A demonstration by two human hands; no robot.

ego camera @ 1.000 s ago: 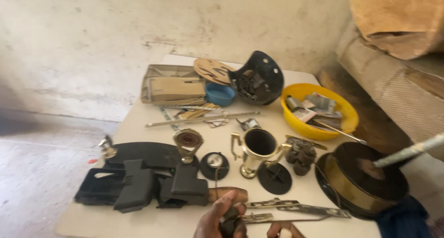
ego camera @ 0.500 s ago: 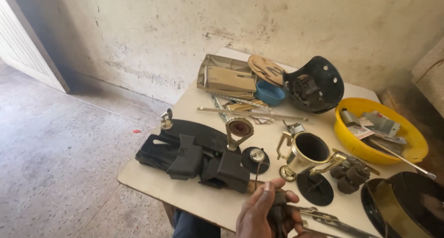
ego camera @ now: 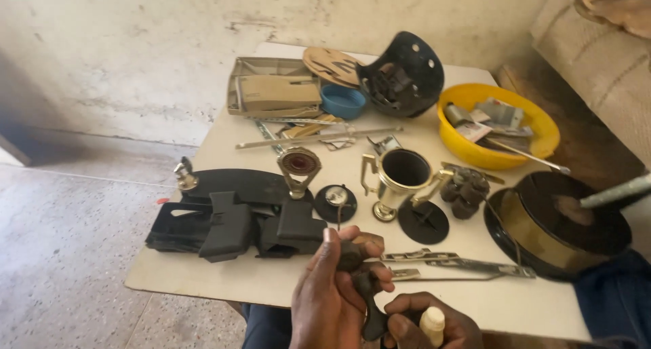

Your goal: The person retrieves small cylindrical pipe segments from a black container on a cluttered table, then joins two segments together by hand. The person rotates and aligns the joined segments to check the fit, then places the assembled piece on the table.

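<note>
Black part [ego camera: 369,301] upright in left hand [ego camera: 332,298]

small black part [ego camera: 369,301], gripped; cream cap [ego camera: 432,320], upright

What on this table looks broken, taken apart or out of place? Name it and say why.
The gold trophy cup stands without a base, and two black round bases lie loose beside it. A black helmet lies tipped on its side. The left hand holds a dark part.

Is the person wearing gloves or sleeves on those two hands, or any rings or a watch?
Both are bare: the left hand and the right hand show no gloves, and no rings show on the fingers. No sleeve cuff or watch is in view; the wrists run off the bottom edge.
</note>
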